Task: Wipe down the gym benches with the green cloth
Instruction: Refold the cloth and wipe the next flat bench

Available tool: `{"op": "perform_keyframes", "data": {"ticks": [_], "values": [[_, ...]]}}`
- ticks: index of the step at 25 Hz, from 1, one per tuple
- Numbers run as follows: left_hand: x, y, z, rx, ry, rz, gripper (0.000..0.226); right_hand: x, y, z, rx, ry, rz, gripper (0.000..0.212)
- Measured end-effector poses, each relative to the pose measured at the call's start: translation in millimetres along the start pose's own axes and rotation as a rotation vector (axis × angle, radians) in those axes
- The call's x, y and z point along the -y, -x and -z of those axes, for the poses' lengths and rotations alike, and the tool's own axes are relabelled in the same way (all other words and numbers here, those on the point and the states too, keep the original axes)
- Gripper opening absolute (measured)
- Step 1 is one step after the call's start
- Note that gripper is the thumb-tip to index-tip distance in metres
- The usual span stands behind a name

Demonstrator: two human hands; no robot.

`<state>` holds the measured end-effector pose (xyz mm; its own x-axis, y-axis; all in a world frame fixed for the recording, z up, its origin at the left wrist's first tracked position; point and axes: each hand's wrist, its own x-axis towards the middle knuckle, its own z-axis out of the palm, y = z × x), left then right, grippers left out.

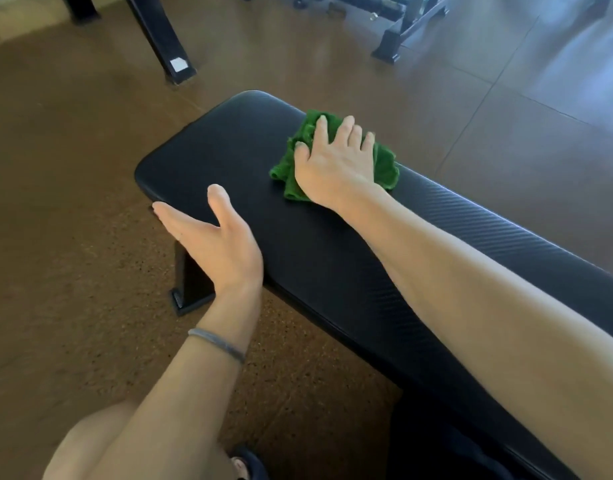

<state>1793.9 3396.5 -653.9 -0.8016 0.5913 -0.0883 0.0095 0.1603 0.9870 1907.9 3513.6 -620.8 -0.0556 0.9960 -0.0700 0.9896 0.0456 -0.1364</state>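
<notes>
No text, label or number can be read anywhere

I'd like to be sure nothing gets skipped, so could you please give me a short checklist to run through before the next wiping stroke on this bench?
1. Green cloth lies on the bench pad, near its far end: ok.
2. Right hand presses flat on the cloth, fingers spread: ok.
3. Left hand rests open at the pad's near edge, steadying it: ok.
4. Cloth spread flat for full contact: not ok, it is bunched under the palm.
5. Pad free of objects along the wiping path: ok, the visible part holds only the cloth and hands.
6. Which part of the pad is already wiped: cannot tell.
</notes>
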Motion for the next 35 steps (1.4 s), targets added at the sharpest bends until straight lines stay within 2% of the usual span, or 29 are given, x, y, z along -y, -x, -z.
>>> {"op": "perform_keyframes", "data": {"ticks": [5, 7, 9, 11, 13, 15, 17, 19, 22, 24, 28, 31, 33, 35], "values": [[-3, 2, 1, -0.008, 0.08, 0.018, 0.078, -25, 114, -10, -0.054, 0.059, 0.338, 0.069], [-4, 1, 2, -0.007, 0.086, 0.039, 0.074, -16, 87, -8, -0.012, 0.086, 0.324, 0.069], [-6, -1, 8, 0.024, 0.08, 0.065, 0.071, 23, 26, -3, -0.047, 0.075, 0.186, 0.066], [-8, -4, 20, 0.063, 0.072, 0.081, 0.068, 74, -28, -5, -0.009, 0.005, 0.095, 0.067], [-9, -10, 36, 0.098, 0.067, 0.083, 0.059, 132, -52, -12, 0.016, -0.012, 0.136, 0.068], [-12, -23, 51, 0.095, 0.146, 0.15, 0.046, 175, -41, -15, 0.031, 0.009, 0.294, 0.065], [-22, -44, 62, -0.003, 0.302, 0.327, 0.047, 187, -15, -18, 0.047, -0.011, 0.483, 0.06], [-29, -64, 68, -0.059, 0.468, 0.49, 0.048, 168, 23, -23, 0.003, 0.015, 0.658, 0.056], [-27, -75, 69, -0.001, 0.545, 0.516, 0.048, 122, 89, -32, -0.092, 0.167, 0.861, 0.062], [-23, -72, 68, 0.028, 0.508, 0.555, 0.051, 91, 109, -33, -0.095, 0.184, 0.892, 0.068], [-15, -77, 69, 0.017, 0.463, 0.558, 0.054, 66, 109, -34, -0.097, 0.193, 0.928, 0.061], [-20, -82, 73, -0.017, 0.528, 0.609, 0.054, 109, 75, -31, -0.082, 0.165, 0.932, 0.054], [-22, -83, 74, -0.02, 0.554, 0.641, 0.055, 152, 55, -27, -0.069, 0.168, 0.88, 0.05], [-21, -81, 76, -0.002, 0.573, 0.648, 0.056, 165, 55, -29, -0.063, 0.203, 0.833, 0.051]]}}
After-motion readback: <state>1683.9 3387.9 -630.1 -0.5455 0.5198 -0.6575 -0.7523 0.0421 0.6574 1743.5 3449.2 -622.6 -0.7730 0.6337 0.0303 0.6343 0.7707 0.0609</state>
